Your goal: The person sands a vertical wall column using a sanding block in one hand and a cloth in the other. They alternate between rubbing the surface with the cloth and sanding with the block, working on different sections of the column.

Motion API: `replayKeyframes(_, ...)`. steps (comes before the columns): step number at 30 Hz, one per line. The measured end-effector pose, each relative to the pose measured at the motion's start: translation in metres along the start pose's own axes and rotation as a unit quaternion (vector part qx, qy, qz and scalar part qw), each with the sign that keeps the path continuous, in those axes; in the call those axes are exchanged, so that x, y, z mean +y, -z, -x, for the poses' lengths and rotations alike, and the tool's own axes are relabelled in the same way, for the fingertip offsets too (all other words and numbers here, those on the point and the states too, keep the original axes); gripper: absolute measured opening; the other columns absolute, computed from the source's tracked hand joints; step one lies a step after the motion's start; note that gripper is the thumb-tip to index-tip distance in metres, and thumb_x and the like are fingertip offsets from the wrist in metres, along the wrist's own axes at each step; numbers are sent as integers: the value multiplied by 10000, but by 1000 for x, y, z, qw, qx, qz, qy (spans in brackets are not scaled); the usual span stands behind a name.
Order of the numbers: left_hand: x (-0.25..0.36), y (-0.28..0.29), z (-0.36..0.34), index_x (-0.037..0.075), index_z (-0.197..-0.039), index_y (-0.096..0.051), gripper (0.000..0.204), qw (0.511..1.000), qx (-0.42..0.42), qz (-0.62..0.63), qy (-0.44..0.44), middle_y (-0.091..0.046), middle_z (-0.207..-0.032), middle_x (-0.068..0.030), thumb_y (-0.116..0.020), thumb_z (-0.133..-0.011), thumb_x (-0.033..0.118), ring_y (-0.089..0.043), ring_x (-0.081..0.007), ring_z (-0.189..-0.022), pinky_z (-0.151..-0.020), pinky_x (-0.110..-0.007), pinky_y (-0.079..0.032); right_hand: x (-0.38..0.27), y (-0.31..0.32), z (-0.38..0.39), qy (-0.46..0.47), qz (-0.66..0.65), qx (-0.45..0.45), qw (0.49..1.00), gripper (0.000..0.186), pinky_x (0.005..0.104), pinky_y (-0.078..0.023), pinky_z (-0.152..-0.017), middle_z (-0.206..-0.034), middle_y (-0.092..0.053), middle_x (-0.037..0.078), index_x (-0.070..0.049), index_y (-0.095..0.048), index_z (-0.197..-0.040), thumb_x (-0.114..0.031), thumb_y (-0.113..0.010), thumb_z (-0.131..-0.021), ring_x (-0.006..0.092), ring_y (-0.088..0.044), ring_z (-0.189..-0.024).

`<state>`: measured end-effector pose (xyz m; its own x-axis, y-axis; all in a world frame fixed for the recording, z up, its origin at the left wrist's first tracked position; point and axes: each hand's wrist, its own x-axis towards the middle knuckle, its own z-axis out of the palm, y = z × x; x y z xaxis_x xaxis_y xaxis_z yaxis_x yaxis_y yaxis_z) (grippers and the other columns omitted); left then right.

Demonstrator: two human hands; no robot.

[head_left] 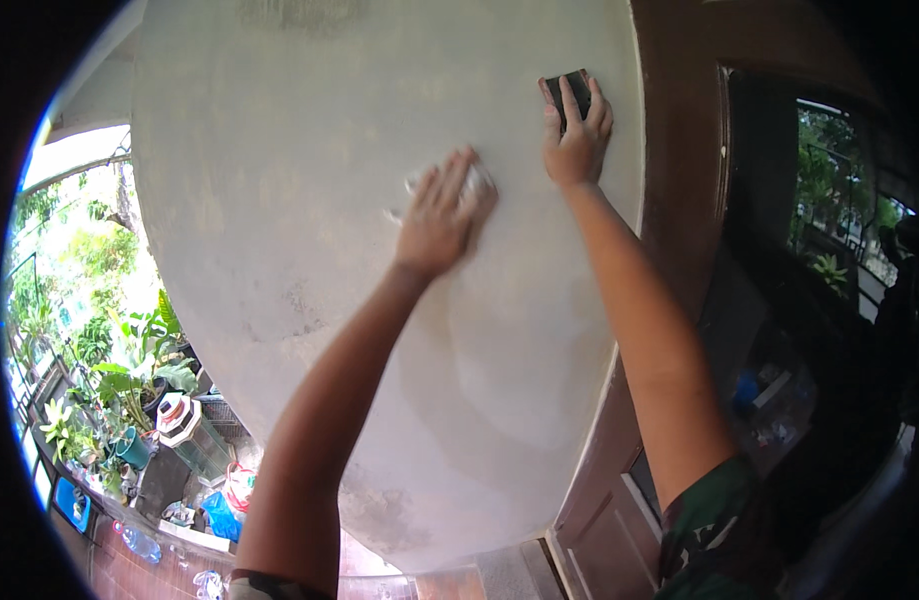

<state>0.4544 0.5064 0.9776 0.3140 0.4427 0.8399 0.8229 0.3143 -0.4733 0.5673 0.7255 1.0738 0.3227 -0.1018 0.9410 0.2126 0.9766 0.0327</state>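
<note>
Both my arms reach up to a pale grey-green wall (279,200) with uneven, blotchy patches. My left hand (434,222) presses a crumpled white cloth or wipe (476,184) on the wall near its middle; the hand is slightly blurred, and the white bits stick out past the fingers. Higher up and to the right, my right hand (578,148) grips a dark block (579,86) with reddish edges, which looks like a sanding block. Its fingers spread over the block, and it lies against the wall close to the door frame.
A brown door frame (679,150) with dark reflecting glass (759,230) borders the wall on the right. At lower left stand potted plants (139,370), a glass-sided lantern-like case (194,435), a blue plastic bag (220,515) and a clear bottle (139,543) on reddish tiles.
</note>
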Motion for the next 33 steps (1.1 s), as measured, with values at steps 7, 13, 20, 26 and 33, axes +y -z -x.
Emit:
replayKeyframes(7, 102, -19, 204, 171, -1484, -450, 476, 933, -304, 18, -195, -199, -1700, -116, -477, -1009, 165, -233, -256, -1559, -1269, -404, -221, 0, 2, 1, -1, 11, 4, 1000, 458, 541, -336, -1148, -1559, -390, 155, -208, -603, -1421, -317, -617, -977, 403, -368, -1392)
replayKeyframes(13, 31, 17, 204, 265, -1453, -523, 497, 950, -241, 199, 12, -334, -1652, -69, -595, -976, 148, -354, -256, -1505, -1230, -456, -302, 0, 3, -1, -6, 26, -7, 1000, 460, 551, -328, -1153, -1565, -384, 146, -204, -616, -1409, -341, -615, -970, 400, -368, -1394)
replayKeyframes(20, -69, 58, -5, 176, -1418, -552, 502, 996, -4, -37, 77, -235, -1680, -161, -537, -941, 22, -219, -331, -1557, -1255, -505, -179, -4, 4, 1, -12, 30, -1, 999, 449, 532, -345, -1144, -1554, -407, 150, -194, -602, -1423, -295, -611, -985, 406, -385, -1374)
replayKeyframes(26, -22, 6, -76, 126, -1403, -547, 465, 984, 120, -57, 121, -268, -1659, -184, -532, -942, 67, -224, -359, -1549, -1245, -532, -200, -1, 2, 2, -7, 35, 4, 999, 445, 528, -345, -1144, -1551, -411, 148, -209, -607, -1420, -316, -605, -988, 405, -389, -1368)
replayKeyframes(33, 126, -69, 125, 188, -1519, -376, 563, 968, -183, -40, -166, -225, -1689, -133, -457, -972, 84, -231, -267, -1559, -1263, -431, -250, 2, 0, 3, -3, 26, 0, 1000, 461, 542, -328, -1150, -1556, -397, 152, -191, -620, -1404, -349, -610, -971, 394, -376, -1387)
